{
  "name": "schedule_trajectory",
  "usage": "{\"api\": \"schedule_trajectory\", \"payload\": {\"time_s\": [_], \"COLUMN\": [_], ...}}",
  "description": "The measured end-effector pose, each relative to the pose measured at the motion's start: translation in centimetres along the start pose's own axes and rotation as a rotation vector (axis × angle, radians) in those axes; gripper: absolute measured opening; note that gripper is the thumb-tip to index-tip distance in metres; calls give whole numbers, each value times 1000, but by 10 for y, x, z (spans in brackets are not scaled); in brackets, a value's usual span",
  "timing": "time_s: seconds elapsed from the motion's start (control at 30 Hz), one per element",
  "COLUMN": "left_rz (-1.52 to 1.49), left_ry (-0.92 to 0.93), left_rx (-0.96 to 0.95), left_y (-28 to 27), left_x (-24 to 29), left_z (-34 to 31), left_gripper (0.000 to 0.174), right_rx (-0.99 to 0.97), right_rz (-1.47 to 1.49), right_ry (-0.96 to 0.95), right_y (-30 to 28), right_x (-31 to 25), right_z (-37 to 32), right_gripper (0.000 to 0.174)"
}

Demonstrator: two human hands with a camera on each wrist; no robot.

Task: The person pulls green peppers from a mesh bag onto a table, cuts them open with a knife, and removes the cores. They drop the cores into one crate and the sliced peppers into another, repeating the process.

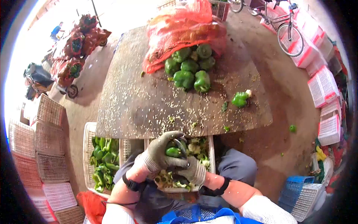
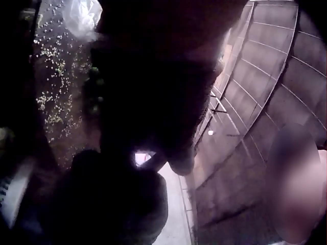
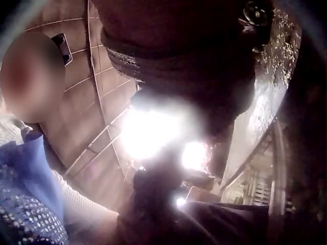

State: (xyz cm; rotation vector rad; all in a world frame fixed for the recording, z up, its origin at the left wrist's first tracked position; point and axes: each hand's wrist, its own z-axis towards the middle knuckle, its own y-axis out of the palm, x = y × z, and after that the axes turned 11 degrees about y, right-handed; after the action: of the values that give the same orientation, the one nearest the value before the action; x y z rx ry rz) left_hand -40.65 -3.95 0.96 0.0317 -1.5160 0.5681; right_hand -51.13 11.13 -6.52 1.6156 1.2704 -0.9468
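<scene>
Down at the table's near edge, my gloved left hand (image 1: 159,152) grips a green bell pepper (image 1: 173,152). My gloved right hand (image 1: 193,171) is just below and to the right, its fingers curled at the lower end of a knife (image 1: 181,145) with a curved, shiny blade that lies against the pepper. Beneath both hands is a white crate (image 1: 212,158) of pale cores and trimmings. A crate (image 1: 88,164) of green peppers stands to the left. Both wrist views show the hands only as dark shapes, the knife's handle mostly hidden.
Whole bell peppers (image 1: 189,66) spill from a red mesh sack (image 1: 179,28) on the seed-strewn wooden table (image 1: 130,82). One pepper (image 1: 239,99) lies alone at right. Stacked crates (image 1: 50,140) line the left, more crates (image 1: 323,84) the right. A bicycle (image 1: 290,35) stands behind.
</scene>
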Motion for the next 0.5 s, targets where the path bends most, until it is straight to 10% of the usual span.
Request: {"api": "schedule_trajectory", "payload": {"time_s": [0.1, 0.27, 0.5], "left_rz": [-642, -850, -1404], "left_ry": [-88, 69, -135], "left_rx": [461, 723, 753], "left_y": [7, -2, -43], "left_x": [20, -18, -71], "left_z": [5, 15, 13], "left_gripper": [72, 40, 62], "right_rx": [27, -45, 53], "right_rz": [22, -114, -326], "right_ry": [-66, 78, 311], "right_y": [14, 28, 14], "right_x": [7, -17, 19], "right_z": [21, 26, 8], "right_gripper": [25, 16, 25]}}
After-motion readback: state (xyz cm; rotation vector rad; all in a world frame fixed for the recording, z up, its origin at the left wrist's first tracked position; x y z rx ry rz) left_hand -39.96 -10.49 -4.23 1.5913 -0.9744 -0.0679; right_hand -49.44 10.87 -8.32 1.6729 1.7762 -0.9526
